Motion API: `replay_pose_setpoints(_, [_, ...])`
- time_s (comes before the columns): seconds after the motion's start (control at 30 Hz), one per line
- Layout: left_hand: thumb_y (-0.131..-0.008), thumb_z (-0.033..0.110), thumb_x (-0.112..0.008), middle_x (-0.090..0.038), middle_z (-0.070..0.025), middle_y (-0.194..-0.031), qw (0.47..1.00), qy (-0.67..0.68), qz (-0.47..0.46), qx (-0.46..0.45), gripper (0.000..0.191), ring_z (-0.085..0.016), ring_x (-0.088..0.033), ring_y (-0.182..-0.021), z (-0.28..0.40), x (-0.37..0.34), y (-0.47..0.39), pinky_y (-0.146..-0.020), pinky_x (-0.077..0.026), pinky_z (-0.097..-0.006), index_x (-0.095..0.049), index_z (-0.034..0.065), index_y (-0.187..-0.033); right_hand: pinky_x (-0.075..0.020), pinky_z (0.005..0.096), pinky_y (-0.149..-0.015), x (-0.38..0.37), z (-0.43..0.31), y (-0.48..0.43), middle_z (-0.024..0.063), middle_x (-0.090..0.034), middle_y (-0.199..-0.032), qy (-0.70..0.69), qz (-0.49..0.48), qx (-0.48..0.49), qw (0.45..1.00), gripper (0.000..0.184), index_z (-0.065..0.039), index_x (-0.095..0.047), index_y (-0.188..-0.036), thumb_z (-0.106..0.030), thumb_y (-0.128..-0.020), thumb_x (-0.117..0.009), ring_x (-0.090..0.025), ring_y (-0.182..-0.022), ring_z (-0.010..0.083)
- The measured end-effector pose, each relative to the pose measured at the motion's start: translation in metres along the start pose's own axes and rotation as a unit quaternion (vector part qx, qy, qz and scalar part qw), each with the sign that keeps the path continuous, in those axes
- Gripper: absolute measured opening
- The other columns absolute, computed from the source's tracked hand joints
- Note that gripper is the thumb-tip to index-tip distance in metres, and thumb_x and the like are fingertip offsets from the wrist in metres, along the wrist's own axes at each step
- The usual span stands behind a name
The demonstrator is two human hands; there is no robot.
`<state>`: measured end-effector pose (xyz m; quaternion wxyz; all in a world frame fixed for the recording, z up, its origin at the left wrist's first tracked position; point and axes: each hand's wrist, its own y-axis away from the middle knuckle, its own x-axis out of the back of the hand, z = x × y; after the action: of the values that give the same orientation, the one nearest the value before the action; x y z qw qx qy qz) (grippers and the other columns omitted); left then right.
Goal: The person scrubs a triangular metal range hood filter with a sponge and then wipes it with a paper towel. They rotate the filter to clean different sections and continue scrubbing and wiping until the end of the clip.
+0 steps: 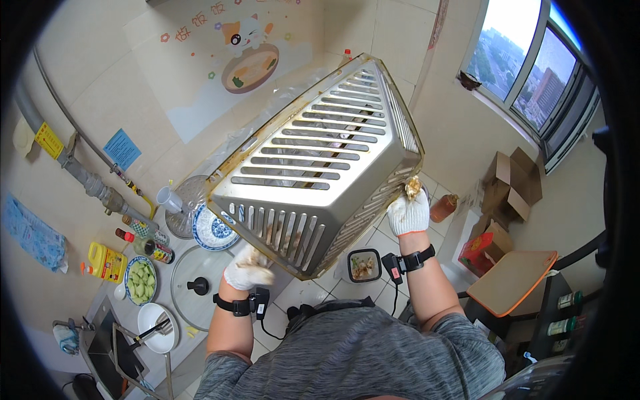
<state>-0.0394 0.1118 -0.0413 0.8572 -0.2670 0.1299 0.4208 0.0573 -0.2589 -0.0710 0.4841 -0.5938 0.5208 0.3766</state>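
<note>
A slotted metal hood cover (300, 197), probably from a range hood, is held up tilted in front of me. Brown grease stains its rim. My left hand (248, 268), in a white knit glove, grips the lower left edge; some of its fingers show through the slots. At the right edge my right hand (409, 215), gloved likewise, holds the cover. Its fingertip end is a soiled brownish-yellow mass; whether that is stained glove or a crumpled wipe, I cannot tell. Both wrists wear black straps with small cabled devices.
Left, the counter bears a glass lid (187, 305), a blue-and-white plate (215, 227), a bowl of cut green vegetables (141, 281), bottles and a white bowl (159, 327) beside the sink (112, 340). A bin (364, 265) stands on the floor. Cardboard boxes (512, 180) and a cutting board (512, 282) are right.
</note>
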Motion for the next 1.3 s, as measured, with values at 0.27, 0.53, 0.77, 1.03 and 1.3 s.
replay_pose_setpoints(0.27, [-0.088,0.011,-0.066,-0.063,-0.0139,-0.117,0.951,0.157,0.255,-0.074,0.040,-0.032,-0.063,-0.105,-0.001,-0.007,-0.007,-0.094,-0.051,-0.0547,-0.054,0.0058,-0.125,-0.0425,0.0423,-0.105,0.003,0.009,0.005,0.0116,-0.062,-0.121,0.032,0.038,-0.007,0.999,0.032,-0.005,-0.059,-0.119,-0.024,-0.098,-0.044,-0.057,-0.114,0.0272])
replay_pose_setpoints(0.53, [-0.092,0.012,-0.062,-0.063,-0.0112,-0.114,0.935,0.150,0.297,-0.120,0.039,-0.027,-0.063,-0.104,0.001,-0.033,-0.014,-0.092,-0.054,-0.0476,-0.050,0.0054,-0.128,-0.0415,0.0448,-0.107,0.030,0.010,-0.005,0.0135,-0.057,-0.128,0.029,0.065,-0.050,0.996,0.033,-0.004,-0.054,-0.125,-0.020,-0.098,-0.043,-0.054,-0.120,0.0293])
replay_pose_setpoints(0.77, [-0.088,0.003,-0.061,-0.063,-0.0085,-0.110,0.932,-0.074,0.334,-0.123,0.035,-0.021,-0.063,-0.102,-0.010,-0.033,-0.024,-0.091,-0.053,-0.0390,-0.053,0.0039,-0.122,-0.0507,0.0291,-0.081,-0.007,0.008,-0.002,0.0064,-0.061,-0.100,0.416,0.190,0.142,0.878,0.019,-0.004,-0.058,-0.111,-0.012,-0.099,-0.046,-0.059,-0.086,0.0153])
replay_pose_setpoints(1.03, [-0.088,0.003,-0.061,-0.064,-0.0071,-0.105,0.930,-0.126,0.334,-0.086,0.033,-0.018,-0.063,-0.093,-0.013,-0.039,-0.032,-0.086,-0.053,-0.0330,-0.054,0.0036,-0.121,-0.0505,0.0356,-0.081,-0.180,0.028,-0.034,0.0171,-0.067,-0.098,0.784,-0.189,0.146,0.573,0.026,-0.003,-0.066,-0.101,-0.026,-0.091,-0.057,-0.064,-0.091,0.0333])
replay_pose_setpoints(1.3, [-0.087,0.002,-0.065,-0.063,-0.0067,-0.101,0.940,-0.098,0.309,-0.106,0.032,-0.018,-0.063,-0.089,-0.018,-0.042,-0.032,-0.083,-0.054,-0.0348,-0.055,0.0048,-0.117,-0.0517,0.0436,-0.079,-0.167,0.039,-0.080,0.0168,-0.065,-0.094,0.881,-0.164,0.278,0.346,0.018,-0.007,-0.069,-0.097,-0.020,-0.087,-0.060,-0.063,-0.084,0.0368])
